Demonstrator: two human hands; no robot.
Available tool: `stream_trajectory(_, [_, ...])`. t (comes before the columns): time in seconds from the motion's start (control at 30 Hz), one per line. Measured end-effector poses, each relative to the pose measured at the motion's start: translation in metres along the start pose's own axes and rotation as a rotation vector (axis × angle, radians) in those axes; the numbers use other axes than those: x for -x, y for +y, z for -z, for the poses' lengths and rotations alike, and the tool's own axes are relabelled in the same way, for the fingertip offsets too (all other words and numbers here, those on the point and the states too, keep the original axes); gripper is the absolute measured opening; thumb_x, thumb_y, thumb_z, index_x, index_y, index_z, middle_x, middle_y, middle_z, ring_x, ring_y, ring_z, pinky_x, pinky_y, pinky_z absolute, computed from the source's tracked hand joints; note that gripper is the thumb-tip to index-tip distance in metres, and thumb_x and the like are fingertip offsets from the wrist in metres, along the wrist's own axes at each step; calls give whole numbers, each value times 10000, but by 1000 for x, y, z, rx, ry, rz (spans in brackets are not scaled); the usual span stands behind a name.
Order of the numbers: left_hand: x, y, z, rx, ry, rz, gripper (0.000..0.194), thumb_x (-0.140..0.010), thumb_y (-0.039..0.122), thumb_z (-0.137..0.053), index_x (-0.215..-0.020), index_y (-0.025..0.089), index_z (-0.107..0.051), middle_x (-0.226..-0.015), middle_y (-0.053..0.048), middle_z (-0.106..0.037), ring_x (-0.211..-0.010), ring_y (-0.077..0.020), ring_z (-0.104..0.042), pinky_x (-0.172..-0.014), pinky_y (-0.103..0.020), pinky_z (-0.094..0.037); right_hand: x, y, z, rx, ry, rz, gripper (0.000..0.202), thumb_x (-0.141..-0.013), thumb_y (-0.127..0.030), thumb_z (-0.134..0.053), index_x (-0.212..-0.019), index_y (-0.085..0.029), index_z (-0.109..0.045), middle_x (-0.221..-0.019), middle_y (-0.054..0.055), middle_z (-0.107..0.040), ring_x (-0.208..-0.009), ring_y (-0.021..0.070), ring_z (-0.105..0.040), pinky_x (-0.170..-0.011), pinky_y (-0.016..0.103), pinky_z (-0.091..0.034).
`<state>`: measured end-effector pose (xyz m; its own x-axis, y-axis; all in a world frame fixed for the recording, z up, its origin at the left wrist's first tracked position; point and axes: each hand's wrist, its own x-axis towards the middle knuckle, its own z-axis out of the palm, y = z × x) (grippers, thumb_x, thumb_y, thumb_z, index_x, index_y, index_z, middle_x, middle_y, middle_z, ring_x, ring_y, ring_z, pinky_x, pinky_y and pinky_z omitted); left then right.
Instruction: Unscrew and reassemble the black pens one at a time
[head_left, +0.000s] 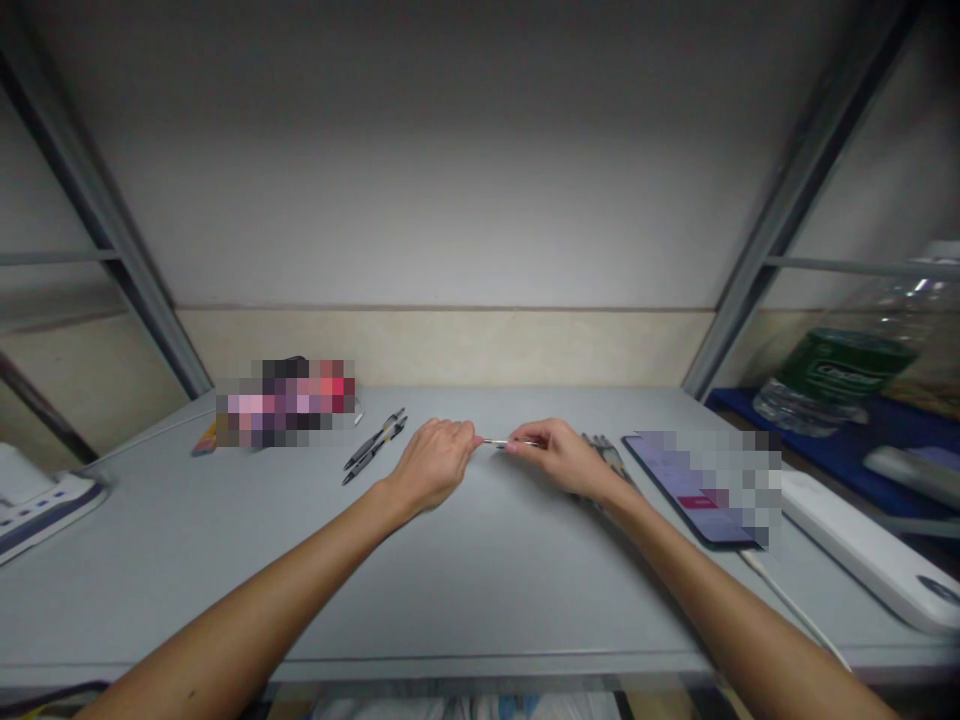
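Note:
Above the middle of the grey desk (450,590), my left hand (439,462) is closed, its thumb and fingers around the left end of a thin pen part (495,442). My right hand (553,455) pinches the right end of that same thin part between thumb and fingers. Its middle shows as a narrow, light metallic stretch between the hands. Two grey and black pens (375,445) lie side by side to the left of my left hand. More pens (611,455) lie partly hidden behind my right wrist.
A phone (694,490) with a white cable (795,605) lies at the right, beside a long white device (862,545). Further right, a green-labelled bottle (844,370) stands on a blue surface. A power strip (52,510) is at the left; blurred-out items (285,405) sit at the back left.

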<state>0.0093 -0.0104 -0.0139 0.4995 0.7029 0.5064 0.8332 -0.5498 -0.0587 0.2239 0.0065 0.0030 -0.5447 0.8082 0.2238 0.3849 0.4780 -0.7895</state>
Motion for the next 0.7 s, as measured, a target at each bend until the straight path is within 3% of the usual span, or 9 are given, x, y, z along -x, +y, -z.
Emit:
stream_trajectory(0.1, [2,-2,-4,98,-87,70,357,-956,354,-236,-829,191,-527,-659,-41,-601,-602,-189,-564,-574,-282,-329,-2,1,-2,196,94,140,298,-832,-386,-537,-801,-141,-703,-661,24,-599,-603,130,-473,-571,238,-325])
stream_trajectory(0.2, [2,-4,-5,201,-95,96,327,-953,358,-248,-886,197,-524,-710,-34,-611,-653,-184,-580,-592,-271,-362,-3,2,-3,289,160,179,264,-827,-360,-555,-864,-155,-716,-732,57,-650,-635,147,-511,-613,250,-358])
stream_trajectory(0.33, [-1,-10,0,290,72,117,236,-924,334,-357,-1005,182,-518,-883,-61,-612,-835,-196,-568,-747,-311,-419,-4,5,3,240,282,51,301,-817,-396,-550,-870,-149,-714,-698,52,-651,-604,148,-509,-578,252,-370])
stream_trajectory(0.43, [-3,-16,2,364,177,96,222,-925,278,-355,-989,169,-538,-931,-70,-600,-901,-189,-540,-818,-321,-415,-3,7,10,142,283,-22,344,-815,-422,-537,-917,-145,-713,-691,48,-643,-585,144,-506,-548,251,-376])
stream_trajectory(0.7, [-3,-19,-2,498,168,222,352,-927,310,-330,-749,172,-600,-652,-14,-557,-656,-154,-513,-657,-273,-382,-2,2,13,-13,307,36,336,-755,-405,-620,-972,-164,-709,-859,80,-669,-659,154,-551,-579,261,-433])
